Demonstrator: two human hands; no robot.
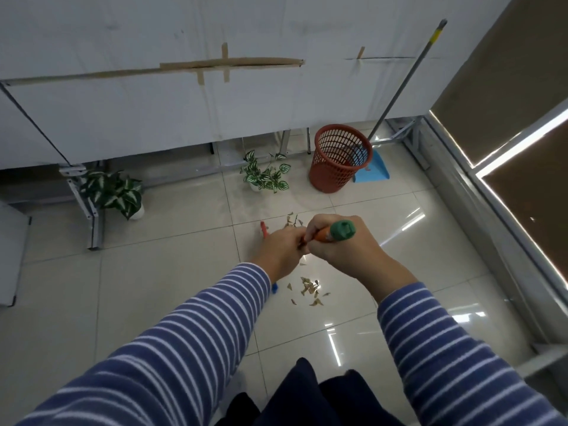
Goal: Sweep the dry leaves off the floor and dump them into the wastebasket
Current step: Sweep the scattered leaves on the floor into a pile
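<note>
The person is gripping a broom (325, 233) with both hands. The right hand (344, 252) is curling tight round the orange handle just under its green cap, likely to steer. The left hand (281, 252) is wrapping the shaft just below, touching the right, likely to drive the stroke. The broom's head is mostly hidden beneath the left arm. Dry leaves (309, 289) are lying scattered on the tiled floor (153, 287) near the hands, a few more beyond them. The wastebasket (336, 162) is standing well apart by the wall, with a dustpan (374, 172) resting behind it, probably waiting until the leaves are piled.
</note>
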